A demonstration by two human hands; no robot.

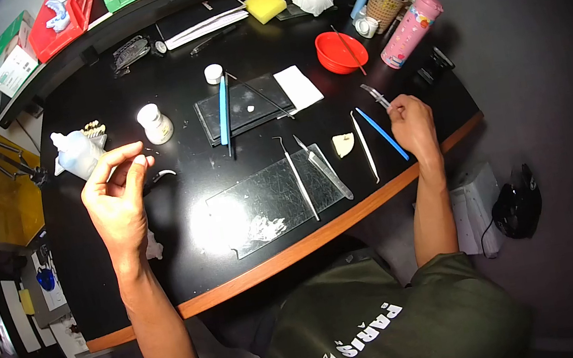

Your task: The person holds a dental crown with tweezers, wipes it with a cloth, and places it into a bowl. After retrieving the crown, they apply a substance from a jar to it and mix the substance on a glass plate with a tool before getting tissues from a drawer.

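My left hand (117,197) is raised over the left of the desk, thumb and fingertips closed on something tiny I cannot make out. At the right, my right hand (413,126) grips a small silvery two-armed metal instrument (374,95), its far end pointing away from me. Beside that hand lie a blue-handled tool (384,135), a slim metal carver (365,146) and a cream plaster piece (343,144). A metal probe (299,181) and tweezers (328,173) rest on a scratched glass plate (238,201). A curved metal tip (165,172) shows beside my left hand.
Behind the glass are a black slab (248,122) with two brushes across it, and folded white paper (299,88). Around stand a glass jar (155,124), a white bottle (78,154), a red bowl (338,53) and a pink flask (412,30). The wooden edge (290,251) is nearest me.
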